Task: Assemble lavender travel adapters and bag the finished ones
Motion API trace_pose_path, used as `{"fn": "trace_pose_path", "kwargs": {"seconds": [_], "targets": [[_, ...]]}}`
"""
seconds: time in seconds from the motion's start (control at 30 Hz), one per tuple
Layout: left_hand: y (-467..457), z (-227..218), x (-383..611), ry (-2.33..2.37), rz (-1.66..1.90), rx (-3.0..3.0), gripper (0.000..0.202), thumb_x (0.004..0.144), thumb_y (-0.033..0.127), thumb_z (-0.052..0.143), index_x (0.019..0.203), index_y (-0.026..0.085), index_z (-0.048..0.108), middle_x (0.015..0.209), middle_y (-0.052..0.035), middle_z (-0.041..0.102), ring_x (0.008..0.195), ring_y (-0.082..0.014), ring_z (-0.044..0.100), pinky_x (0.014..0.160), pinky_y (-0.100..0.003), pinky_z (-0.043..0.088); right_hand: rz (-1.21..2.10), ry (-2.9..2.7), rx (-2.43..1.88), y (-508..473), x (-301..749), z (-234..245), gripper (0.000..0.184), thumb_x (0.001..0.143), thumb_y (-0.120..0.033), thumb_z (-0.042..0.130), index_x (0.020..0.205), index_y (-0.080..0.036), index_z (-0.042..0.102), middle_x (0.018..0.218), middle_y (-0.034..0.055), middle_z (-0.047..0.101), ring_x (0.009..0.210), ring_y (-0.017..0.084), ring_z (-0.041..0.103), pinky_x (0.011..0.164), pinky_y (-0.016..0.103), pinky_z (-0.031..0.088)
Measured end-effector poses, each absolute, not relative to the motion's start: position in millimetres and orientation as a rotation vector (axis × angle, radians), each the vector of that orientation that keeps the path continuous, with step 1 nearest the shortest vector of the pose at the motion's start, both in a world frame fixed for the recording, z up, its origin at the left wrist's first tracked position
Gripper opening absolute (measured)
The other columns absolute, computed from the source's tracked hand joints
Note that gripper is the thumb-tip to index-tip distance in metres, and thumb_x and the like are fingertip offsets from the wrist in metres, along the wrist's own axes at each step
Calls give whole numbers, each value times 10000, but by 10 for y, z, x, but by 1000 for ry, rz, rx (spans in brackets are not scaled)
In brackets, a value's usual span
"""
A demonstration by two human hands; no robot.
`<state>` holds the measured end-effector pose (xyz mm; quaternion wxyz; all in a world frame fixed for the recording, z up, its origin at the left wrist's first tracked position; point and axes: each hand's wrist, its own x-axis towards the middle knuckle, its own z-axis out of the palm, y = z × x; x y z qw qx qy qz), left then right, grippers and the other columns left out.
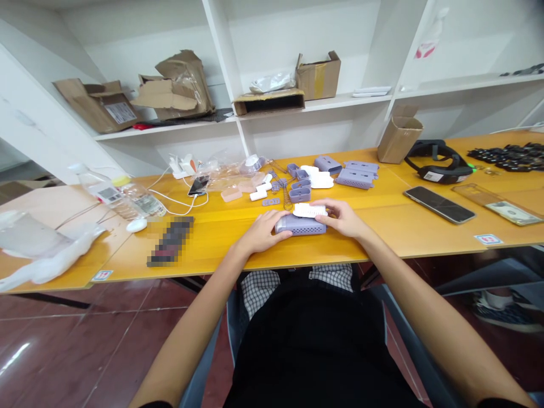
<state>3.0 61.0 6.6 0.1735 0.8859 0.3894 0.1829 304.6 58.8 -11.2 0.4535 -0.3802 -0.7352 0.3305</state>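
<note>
Close to the table's front edge lies a purple plastic case (304, 230) with a perforated side. My left hand (267, 231) grips its left end, thumb along the near side and fingers over the far side. Just above the case sits a white ribbed part (309, 211), perhaps a brush head. My right hand (343, 219) pinches the right end of this white part, with fingertips close against the case. Whether the white part rests in the case or is held over it, I cannot tell. Beyond my hands are purple cups (300, 194) and white plastic pieces (322, 179).
Purple perforated shells (356, 175) lie behind my right hand. A black phone (440, 204) and a headset (440, 162) are at the right. On the left are plastic bottles (142, 199), a white cable (181, 206) and a blurred-out dark object (171, 241). Cardboard boxes (318, 76) stand on shelves.
</note>
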Motion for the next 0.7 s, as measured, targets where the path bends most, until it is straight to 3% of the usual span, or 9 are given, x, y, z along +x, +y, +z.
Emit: {"fn": "trace_pose_path", "kwargs": {"seconds": [0.43,0.7], "targets": [[609,72,34,1089,523,2516,599,1012,584,607,1525,282,535,1501,-131,609,1388,-356,567,1208,-575,414,846,-1601,-909,626,3034,-153,342,694,-415,935,957,-243,802,953,64,819,831,252,704,816,446,558],[609,69,24,1080,515,2533,601,1012,585,607,1533,296,525,1505,-125,607,1398,-353,561,1211,-577,413,969,-1588,-851,608,3046,-132,336,686,-464,968,871,-254,782,903,46,793,827,238,700,786,428,564]]}}
